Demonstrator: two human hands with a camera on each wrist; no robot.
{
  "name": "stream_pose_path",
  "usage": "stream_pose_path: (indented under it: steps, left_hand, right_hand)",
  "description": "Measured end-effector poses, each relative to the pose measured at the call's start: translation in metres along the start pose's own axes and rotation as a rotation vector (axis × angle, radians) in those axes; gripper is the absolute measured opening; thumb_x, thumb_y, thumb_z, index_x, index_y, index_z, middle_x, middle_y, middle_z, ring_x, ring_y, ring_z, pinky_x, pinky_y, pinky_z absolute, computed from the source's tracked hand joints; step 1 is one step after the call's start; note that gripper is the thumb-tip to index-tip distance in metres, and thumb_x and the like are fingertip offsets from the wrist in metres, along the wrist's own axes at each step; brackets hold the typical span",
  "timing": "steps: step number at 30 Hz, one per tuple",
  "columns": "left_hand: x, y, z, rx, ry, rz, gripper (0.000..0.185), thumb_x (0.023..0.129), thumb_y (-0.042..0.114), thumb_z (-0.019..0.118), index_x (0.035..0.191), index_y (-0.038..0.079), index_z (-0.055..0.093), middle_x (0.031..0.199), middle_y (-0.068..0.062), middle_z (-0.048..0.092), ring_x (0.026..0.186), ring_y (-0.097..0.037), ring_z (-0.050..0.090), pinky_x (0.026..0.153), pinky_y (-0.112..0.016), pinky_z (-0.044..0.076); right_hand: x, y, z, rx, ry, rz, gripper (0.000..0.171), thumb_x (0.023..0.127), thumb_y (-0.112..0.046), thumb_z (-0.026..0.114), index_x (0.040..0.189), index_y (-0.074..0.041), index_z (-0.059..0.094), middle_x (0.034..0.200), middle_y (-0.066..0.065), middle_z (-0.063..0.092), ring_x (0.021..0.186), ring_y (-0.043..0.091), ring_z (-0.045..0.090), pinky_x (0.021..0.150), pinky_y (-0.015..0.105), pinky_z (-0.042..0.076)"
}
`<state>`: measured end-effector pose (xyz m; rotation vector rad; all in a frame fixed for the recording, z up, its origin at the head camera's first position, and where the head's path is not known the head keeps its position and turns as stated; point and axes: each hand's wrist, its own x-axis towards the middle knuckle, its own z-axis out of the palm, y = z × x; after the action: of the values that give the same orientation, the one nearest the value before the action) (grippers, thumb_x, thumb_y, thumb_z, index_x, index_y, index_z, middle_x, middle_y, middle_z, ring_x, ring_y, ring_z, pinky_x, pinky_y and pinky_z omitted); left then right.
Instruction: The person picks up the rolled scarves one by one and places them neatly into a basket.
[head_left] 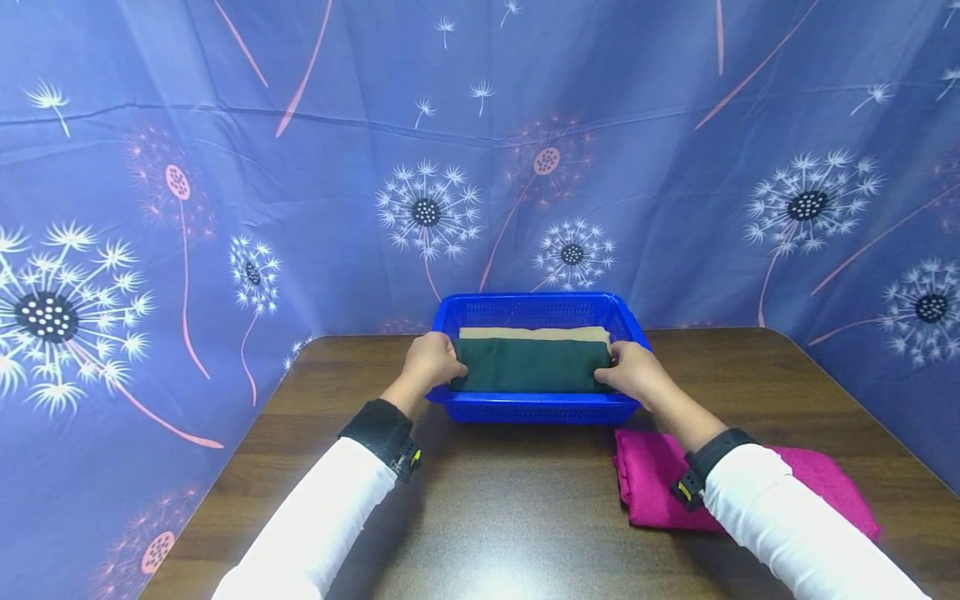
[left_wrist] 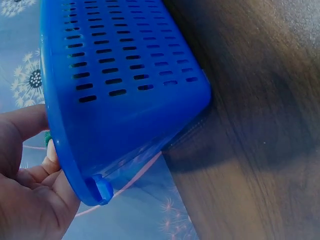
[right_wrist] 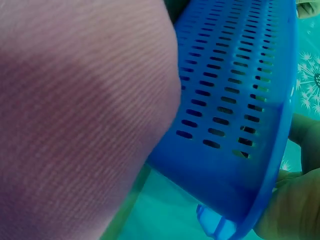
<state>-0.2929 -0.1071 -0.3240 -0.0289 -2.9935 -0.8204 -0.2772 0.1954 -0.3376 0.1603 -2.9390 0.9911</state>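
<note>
Blue basket (head_left: pixel 536 407) holds two folded cloths; fingers of both hands grip the green cloth (head_left: pixel 531 365), one magenta cloth (head_left: pixel 652 483) outside

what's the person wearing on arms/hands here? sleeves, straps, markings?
Both arms wear long white sleeves. Left hand and right hand are bare, no gloves. Each wrist carries a black band: left black wrist band, right black wrist band, each with a small yellow marking.
</note>
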Motion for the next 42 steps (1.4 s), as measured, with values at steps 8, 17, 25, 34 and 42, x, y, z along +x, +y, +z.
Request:
stream_pose_path:
  steps: [8,17,25,34,42]
  left_hand:
    - [0.001,0.001,0.004,0.101,0.034,0.037,0.033,0.063,0.022,0.078,0.054,0.012,0.048,0.051,0.003,0.045,0.053,-0.014,0.045,0.051,-0.027,0.037]
    - [-0.001,0.001,0.005,0.100,0.042,0.039,0.032,0.062,0.023,0.078,0.054,0.012,0.049,0.052,0.003,0.048,0.054,-0.015,0.047,0.052,-0.028,0.039]
    - [-0.003,0.001,0.004,0.051,0.065,0.011,0.035,0.063,0.024,0.076,0.052,0.013,0.044,0.050,0.003,0.043,0.051,-0.014,0.043,0.047,-0.026,0.035]
    - [-0.011,-0.002,0.003,-0.065,0.079,-0.049,0.034,0.066,0.026,0.074,0.087,0.006,0.057,0.085,-0.004,0.057,0.077,-0.019,0.053,0.069,-0.033,0.047]
    - [-0.029,-0.002,-0.005,-0.082,0.212,-0.017,0.030,0.069,0.026,0.071,0.089,0.009,0.057,0.083,-0.003,0.061,0.076,-0.019,0.056,0.070,-0.035,0.047]
  right_hand:
    - [-0.001,0.000,0.004,-0.094,0.043,-0.046,0.023,0.070,-0.017,0.068,0.079,0.002,0.055,0.076,0.013,0.060,0.073,0.027,0.055,0.063,0.040,0.043]
    - [-0.004,-0.002,0.003,-0.107,0.044,-0.027,0.022,0.072,-0.017,0.067,0.075,-0.001,0.052,0.070,0.009,0.055,0.067,0.022,0.048,0.057,0.035,0.040]
    - [-0.007,-0.004,0.001,-0.124,0.067,-0.058,0.025,0.073,-0.016,0.065,0.084,0.004,0.056,0.077,0.014,0.060,0.073,0.027,0.054,0.062,0.040,0.043]
    - [-0.016,0.000,-0.007,-0.049,0.063,-0.049,0.034,0.076,-0.015,0.060,0.100,0.007,0.055,0.086,0.018,0.062,0.063,0.018,0.061,0.065,0.038,0.048]
    - [-0.038,0.002,-0.024,0.031,0.100,-0.077,0.029,0.077,-0.015,0.061,0.099,0.004,0.055,0.091,0.019,0.062,0.073,0.023,0.062,0.064,0.035,0.049]
